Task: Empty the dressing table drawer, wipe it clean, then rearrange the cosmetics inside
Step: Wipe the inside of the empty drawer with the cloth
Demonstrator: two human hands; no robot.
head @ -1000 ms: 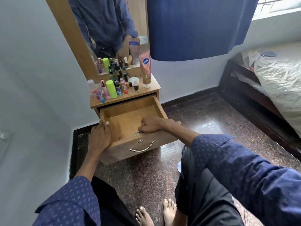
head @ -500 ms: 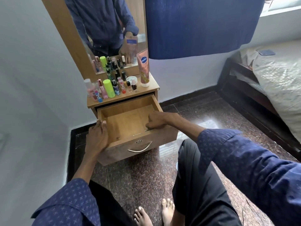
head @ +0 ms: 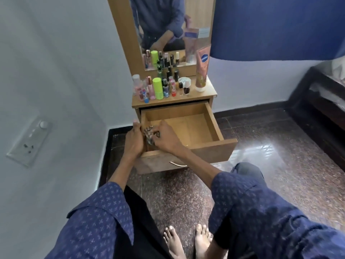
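Note:
The wooden drawer [head: 211, 118] of the dressing table stands pulled out, its floor bare. My right hand [head: 164, 139] presses a small patterned cloth [head: 148, 134] against the drawer's left inner wall, fingers curled round it. My left hand [head: 133, 140] grips the outside of that left wall. Several cosmetics bottles [head: 158, 87] and a tall pink lotion tube [head: 202, 71] stand on the table top [head: 211, 94] above the drawer.
A mirror [head: 168, 30] rises behind the bottles. A white wall with a switch plate [head: 29, 141] is on the left. A blue curtain [head: 276, 27] hangs at top right, a dark bed frame [head: 321, 101] at far right. My bare feet [head: 186, 240] rest on the speckled floor.
My right hand has moved from the drawer's right front corner to its left inner wall with the cloth. My left hand stays on the drawer's left side. The view has shifted.

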